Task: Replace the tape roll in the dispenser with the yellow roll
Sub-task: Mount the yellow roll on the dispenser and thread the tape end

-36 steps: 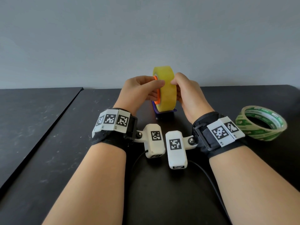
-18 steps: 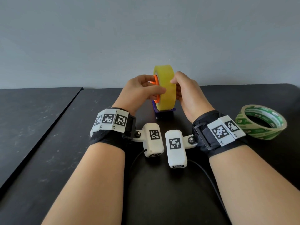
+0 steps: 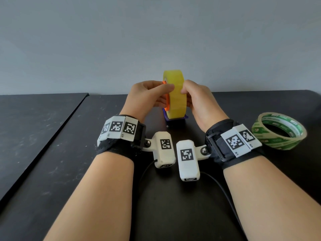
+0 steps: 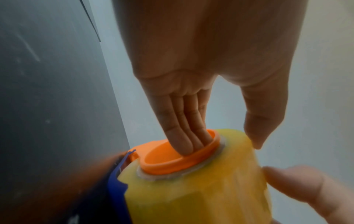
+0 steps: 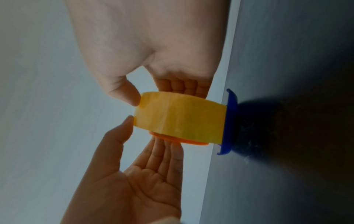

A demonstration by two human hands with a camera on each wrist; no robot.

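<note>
The yellow roll (image 3: pixel 175 94) stands on edge on an orange hub (image 3: pixel 166 101), seated in the blue dispenser (image 3: pixel 175 120) on the black table. My left hand (image 3: pixel 156 94) has its fingers (image 4: pixel 184 136) inside the hub (image 4: pixel 178 156) and its thumb on the roll's outer band (image 4: pixel 201 189). My right hand (image 3: pixel 190 95) grips the roll (image 5: pixel 182 119) from the other side, thumb on the band and fingers behind the far face. Only the blue base (image 5: pixel 229 121) of the dispenser shows under the roll.
A green-printed tape roll (image 3: pixel 279 131) lies flat on the table to the right of my right wrist. A cable (image 3: pixel 220 188) runs across the table between my forearms. A seam between two table tops (image 3: pixel 52 136) runs diagonally on the left.
Both hands and the yellow roll have hardly moved, rising very slightly. My left thumb slid down the band and back up.
</note>
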